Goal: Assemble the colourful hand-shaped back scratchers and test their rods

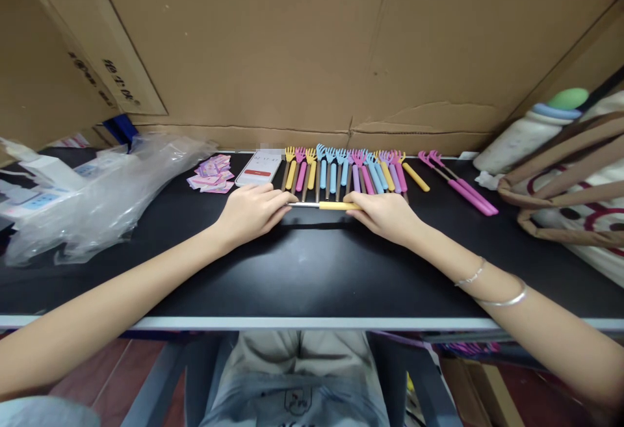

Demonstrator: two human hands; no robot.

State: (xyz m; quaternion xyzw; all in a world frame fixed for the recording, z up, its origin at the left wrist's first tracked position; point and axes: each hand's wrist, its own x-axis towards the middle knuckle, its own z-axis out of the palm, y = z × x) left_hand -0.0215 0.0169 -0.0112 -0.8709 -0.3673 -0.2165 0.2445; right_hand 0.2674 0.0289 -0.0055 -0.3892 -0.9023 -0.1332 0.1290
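My left hand [254, 214] and my right hand [385, 218] are both closed on one back scratcher [336, 206], held level just above the black tabletop. Its yellow grip runs into my right fingers, while the slim metal rod ends in my left fingers; the claw end is hidden. Just behind my hands lies a row of back scratchers [333, 170] with yellow, pink, blue and purple claws and grips. Two pink back scratchers [470, 196] rest apart from the row, off to the right.
Left of the row are a phone [260, 167], a pile of small printed cards [213, 175], and clear plastic bags [117, 186] over a white device. A white bottle [529, 134] and a bag with brown handles [580, 180] stand right. Cardboard [273, 43] walls the back.
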